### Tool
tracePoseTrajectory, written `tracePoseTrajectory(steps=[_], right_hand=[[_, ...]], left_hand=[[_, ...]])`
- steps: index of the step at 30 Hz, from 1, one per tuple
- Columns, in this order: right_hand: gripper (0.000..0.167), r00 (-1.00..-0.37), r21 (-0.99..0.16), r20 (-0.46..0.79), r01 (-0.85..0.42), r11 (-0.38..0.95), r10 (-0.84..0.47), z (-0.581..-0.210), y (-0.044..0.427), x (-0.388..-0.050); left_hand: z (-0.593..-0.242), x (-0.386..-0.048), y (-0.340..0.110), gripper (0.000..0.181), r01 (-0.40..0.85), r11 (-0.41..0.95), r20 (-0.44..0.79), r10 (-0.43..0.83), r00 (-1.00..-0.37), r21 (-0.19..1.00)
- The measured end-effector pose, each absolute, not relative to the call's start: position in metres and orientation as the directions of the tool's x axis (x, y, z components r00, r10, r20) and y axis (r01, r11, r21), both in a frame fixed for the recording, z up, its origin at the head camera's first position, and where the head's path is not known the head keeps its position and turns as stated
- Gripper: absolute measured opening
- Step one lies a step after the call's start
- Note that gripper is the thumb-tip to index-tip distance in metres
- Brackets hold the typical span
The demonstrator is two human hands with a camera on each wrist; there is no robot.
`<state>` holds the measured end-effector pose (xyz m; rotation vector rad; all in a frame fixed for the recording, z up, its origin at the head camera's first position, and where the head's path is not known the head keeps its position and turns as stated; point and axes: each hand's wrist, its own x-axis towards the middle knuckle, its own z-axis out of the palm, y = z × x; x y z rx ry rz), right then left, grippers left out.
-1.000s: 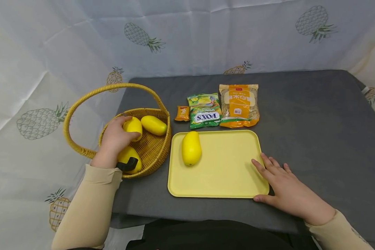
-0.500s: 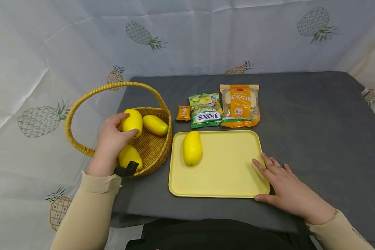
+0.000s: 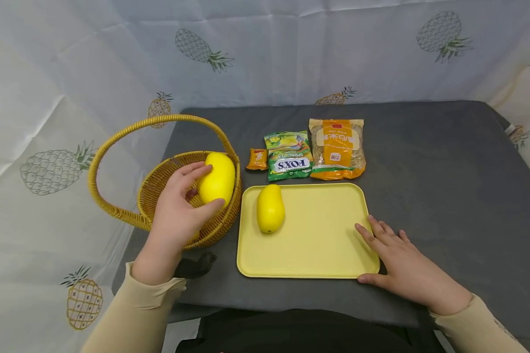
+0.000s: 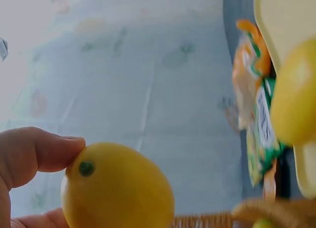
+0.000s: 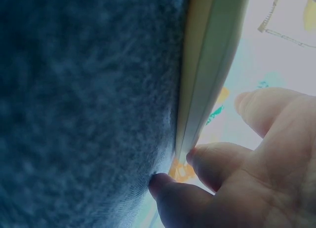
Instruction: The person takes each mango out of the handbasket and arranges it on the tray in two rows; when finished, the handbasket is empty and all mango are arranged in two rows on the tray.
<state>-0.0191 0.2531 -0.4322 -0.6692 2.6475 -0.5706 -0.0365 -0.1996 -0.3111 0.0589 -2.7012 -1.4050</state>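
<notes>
My left hand (image 3: 176,211) grips a yellow mango (image 3: 218,179) between thumb and fingers, over the wicker basket (image 3: 233,213). The left wrist view shows the held mango (image 4: 121,188) close up, with a dark green stem spot. A sliver of another mango (image 3: 195,237) shows in the basket beneath my hand; most of the inside is hidden. One mango (image 3: 271,210) lies at the left of the yellow tray (image 3: 322,235). My right hand (image 3: 408,272) is spread at the tray's right edge, its fingertips against the rim in the right wrist view.
Behind the tray lie a small orange packet (image 3: 258,159), a green Fox's candy bag (image 3: 289,156) and an orange-and-clear food bag (image 3: 337,149). The basket's tall handle (image 3: 96,171) arches on the left. Grey cloth (image 3: 433,176) covers the table.
My left hand has lifted the mango from the basket's left side and carried it right, towards the tray. My right hand has stayed at the tray's edge.
</notes>
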Motion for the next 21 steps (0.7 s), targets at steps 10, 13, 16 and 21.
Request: tracePoseTrajectory(steps=[10,13,16,21], right_hand=[[0.114,-0.83,-0.462,-0.219,-0.375,0.804,-0.513,-0.431,0.254,-0.018],[0.114,-0.831,-0.46,-0.215,-0.377,0.804,-0.513,-0.431,0.254,-0.018],[0.114,-0.832,-0.464,-0.217,-0.373,0.804,-0.511,-0.431,0.255,-0.018],[0.114,-0.832,-0.466,-0.219,-0.37,0.804,-0.51,-0.43,0.254,-0.018]], left_hand=[[-0.327,-0.031,-0.136,0.07,0.139,0.557,0.084,0.124,-0.989,0.819],[-0.336,-0.034,-0.116,0.07,0.14,0.555,0.054,0.168,-0.984,0.82],[-0.346,-0.039,-0.097,0.069,0.137,0.548,0.025,0.208,-0.978,0.825],[-0.362,-0.046,-0.068,0.069,0.127,0.534,-0.013,0.251,-0.968,0.836]])
